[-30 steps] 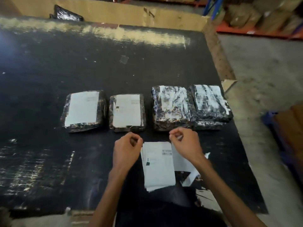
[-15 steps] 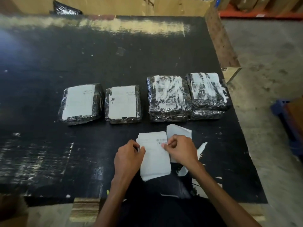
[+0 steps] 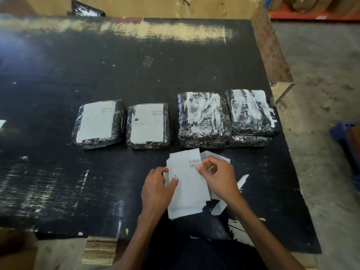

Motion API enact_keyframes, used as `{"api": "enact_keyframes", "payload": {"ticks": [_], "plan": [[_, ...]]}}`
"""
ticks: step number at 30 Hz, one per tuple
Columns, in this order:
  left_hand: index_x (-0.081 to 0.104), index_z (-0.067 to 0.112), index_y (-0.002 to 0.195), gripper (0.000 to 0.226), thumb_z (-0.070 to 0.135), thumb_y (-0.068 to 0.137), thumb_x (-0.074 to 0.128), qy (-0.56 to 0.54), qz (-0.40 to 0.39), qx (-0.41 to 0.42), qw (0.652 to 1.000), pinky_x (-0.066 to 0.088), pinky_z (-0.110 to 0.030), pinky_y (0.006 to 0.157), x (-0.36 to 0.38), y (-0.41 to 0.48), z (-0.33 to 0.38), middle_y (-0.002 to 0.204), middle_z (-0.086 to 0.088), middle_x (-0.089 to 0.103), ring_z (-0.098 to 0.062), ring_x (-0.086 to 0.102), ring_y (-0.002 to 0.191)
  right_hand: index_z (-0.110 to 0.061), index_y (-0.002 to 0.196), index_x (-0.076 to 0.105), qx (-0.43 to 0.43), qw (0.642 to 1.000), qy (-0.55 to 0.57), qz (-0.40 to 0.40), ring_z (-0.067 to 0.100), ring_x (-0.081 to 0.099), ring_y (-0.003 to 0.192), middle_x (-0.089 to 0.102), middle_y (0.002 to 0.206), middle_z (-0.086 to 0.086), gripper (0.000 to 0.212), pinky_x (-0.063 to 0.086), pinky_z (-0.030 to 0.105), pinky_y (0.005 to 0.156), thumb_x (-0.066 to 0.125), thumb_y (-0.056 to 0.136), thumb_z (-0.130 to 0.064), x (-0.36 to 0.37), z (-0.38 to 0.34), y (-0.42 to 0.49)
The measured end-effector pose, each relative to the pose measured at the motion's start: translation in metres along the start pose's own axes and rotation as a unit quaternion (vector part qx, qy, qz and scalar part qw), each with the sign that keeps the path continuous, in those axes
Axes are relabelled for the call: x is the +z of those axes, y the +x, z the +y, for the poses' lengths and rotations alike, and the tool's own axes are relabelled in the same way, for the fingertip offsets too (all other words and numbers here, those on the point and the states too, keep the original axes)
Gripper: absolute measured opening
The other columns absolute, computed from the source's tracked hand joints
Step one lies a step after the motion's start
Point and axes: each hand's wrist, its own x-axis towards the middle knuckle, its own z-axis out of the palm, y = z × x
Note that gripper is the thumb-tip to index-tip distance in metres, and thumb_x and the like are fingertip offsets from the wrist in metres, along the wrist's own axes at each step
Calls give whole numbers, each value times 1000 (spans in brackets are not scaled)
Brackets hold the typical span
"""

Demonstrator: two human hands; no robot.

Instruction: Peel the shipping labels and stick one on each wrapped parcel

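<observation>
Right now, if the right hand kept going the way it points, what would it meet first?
The right hand pinches the label stack, so that comes first; past it, probably the third parcel from the left, though depth is unclear.

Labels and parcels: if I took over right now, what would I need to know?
Left hand holds the label stack at its left edge.
Right hand pinches the top label beside its barcode.
Done: far-left parcel and second parcel carry labels.
Left: third parcel and far-right parcel show only torn white scraps, and each needs a label.
</observation>
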Motion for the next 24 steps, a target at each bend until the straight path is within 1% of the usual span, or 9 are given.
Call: {"api": "enact_keyframes", "payload": {"ticks": [2,4,5,6,9,13,16,21,24], "plan": [[72,19,108,20,35,98,66,-49,4,-3,999,38,-15,63,-3,1,4,97,2,57,-11,57,80,-14,91,73,19,990,112,-86,18,72,84,79,90,1,12,51,29,77,73,94,-26,-10,-10,2],[71,17,88,33,40,104,54,-143,4,-19,990,45,-16,72,-14,0,13,96,-5,63,-14,62,84,-8,96,71,32,970,203,-132,28,73,90,80,97,11,15,52,34,84,70,96,-22,-23,-22,3],[70,15,87,39,43,106,50,-199,1,-25,980,50,-22,78,-22,-1,21,98,-8,69,-16,66,88,-8,97,71,31,964,228,-132,28,70,87,79,98,16,15,51,35,84,70,96,-22,-28,-28,6],[73,15,92,40,44,106,49,-260,-12,-21,965,54,-26,81,-32,-3,32,101,-5,75,-15,71,93,-7,97,71,27,961,246,-125,24,66,83,78,98,20,15,50,33,83,70,96,-22,-33,-35,7],[76,17,115,25,31,103,58,-405,-82,5,911,60,-20,78,-60,-4,68,108,8,81,-6,76,99,3,101,68,12,953,292,-83,8,61,69,76,89,20,21,48,15,69,70,96,-18,-44,-59,15],[73,22,117,22,17,96,71,-423,-75,38,902,64,-37,86,-75,20,105,112,5,80,-14,78,102,1,106,69,20,939,339,-42,0,55,56,71,70,-5,26,43,19,62,67,97,-23,-58,-87,28],[73,20,120,24,19,96,72,-453,-57,31,889,61,-50,94,-83,42,128,116,2,79,-21,76,108,-14,105,75,14,937,346,-35,7,48,60,62,71,0,19,40,23,62,67,97,-30,-73,-99,32],[72,15,122,26,16,96,71,-486,-33,50,872,62,-42,87,-100,63,160,115,0,80,-22,76,105,-15,113,76,-10,935,349,-55,21,49,72,63,81,13,28,43,32,75,71,91,-32,-94,-101,29],[73,15,118,23,15,95,71,-496,-29,57,866,63,-37,79,-106,68,172,110,-1,81,-20,77,100,-5,112,73,-29,934,353,-56,14,52,67,74,84,7,25,44,27,70,69,93,-20,-103,-103,27]]}}
